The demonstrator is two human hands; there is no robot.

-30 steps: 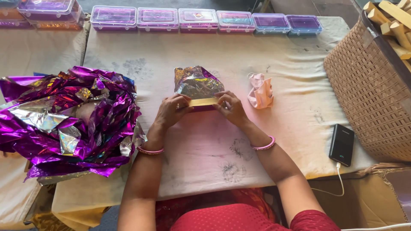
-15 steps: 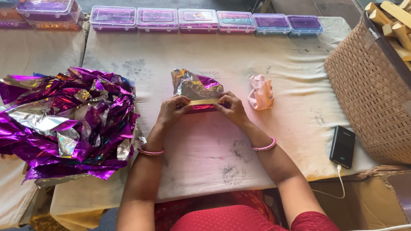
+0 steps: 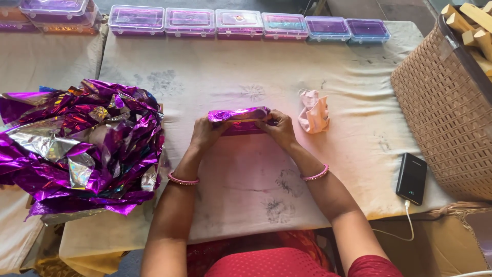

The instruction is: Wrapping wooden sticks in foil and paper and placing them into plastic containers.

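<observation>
A small box (image 3: 240, 121) half wrapped in shiny purple foil was held on the cloth-covered table (image 3: 246, 195), near its middle. The left hand (image 3: 206, 133) was closed on the box's left end, its fingers curled over the foil; the right hand (image 3: 278, 128) was closed on the right end, its fingers pressed onto the top fold. Both grips were thus narrow and shut on the box, which lay flat and lengthwise between them. A pink bangle was worn on each wrist.

Just right of the box, a crumpled pink cloth (image 3: 314, 111) was seen lying on the table, apart from the right hand. Well to the left of the box, a loose heap of purple and silver foil sheets (image 3: 82, 146) was spread over the table's left edge. Beyond the box, along the far edge, a row of clear plastic cases (image 3: 241, 23) with purple contents was lined up side by side. Farther right of the box and nearer the person, a black power bank (image 3: 411, 178) was laid at the table's right edge, with a white cable (image 3: 405, 225) hanging from it. Beyond that, a woven basket (image 3: 446, 113) with pale wooden sticks (image 3: 474, 25) in it was set against the table's right side.
</observation>
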